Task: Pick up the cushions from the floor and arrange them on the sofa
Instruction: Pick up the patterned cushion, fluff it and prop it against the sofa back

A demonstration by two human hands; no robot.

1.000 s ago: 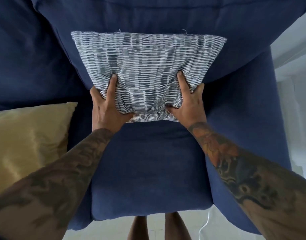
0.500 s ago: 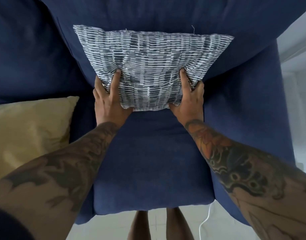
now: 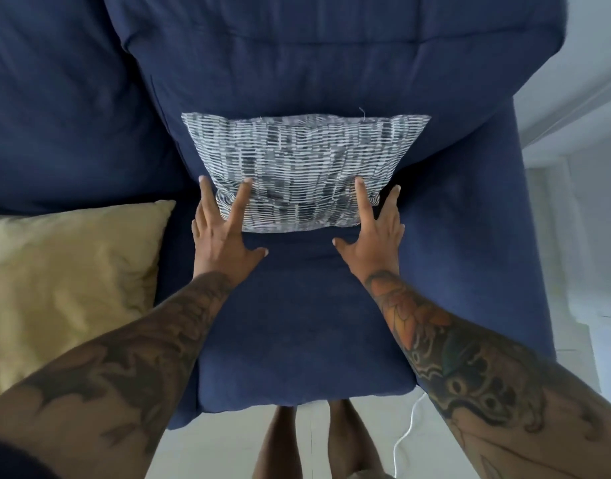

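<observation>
Grey-and-white patterned cushion [image 3: 299, 167] stands propped against the backrest of the navy sofa [image 3: 331, 57], its lower edge on the seat. I see my left hand [image 3: 224, 233] spread flat at its lower left corner and my right hand [image 3: 373, 233] at the lower right, fingers [image 3: 361, 198] splayed and unclenched, fingertips resting on the fabric without gripping it. On the seat to the left lies 1 yellow cushion [image 3: 65, 278]. Below the seat edge, a white cable [image 3: 409, 430] trails on the pale floor [image 3: 594, 271].
</observation>
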